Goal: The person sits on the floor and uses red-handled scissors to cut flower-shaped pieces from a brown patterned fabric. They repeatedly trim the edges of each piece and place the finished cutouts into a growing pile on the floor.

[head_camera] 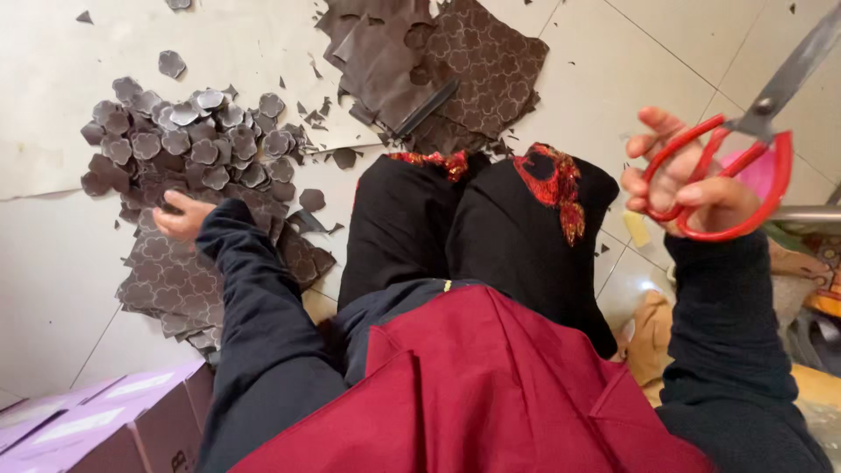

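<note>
Gripping red-handled scissors [745, 149] at three o'clock, the right hand [688, 180] has its fingers threaded through the loops and closed round them, the grey blades angled up and away toward one o'clock with nothing between them. At nine o'clock the left hand [181, 216] reaches down to the floor and rests on a stack of patterned brown sheets [175, 280]; whether its grip has closed on a sheet cannot be told, since the fingers are partly hidden. Just above it, at ten o'clock, lies a heap of cut flower-shaped pieces [188, 140] on pale paper [53, 105], and at twelve o'clock sits a pile of trimmed scraps [447, 61] full of cut-out holes. By the look of it, cutting is paused while fresh material is fetched; the next move calls for lifting a single sheet clear of the stack and bringing it to the blades. Purple boxes [96, 425] stand at seven o'clock.
</note>
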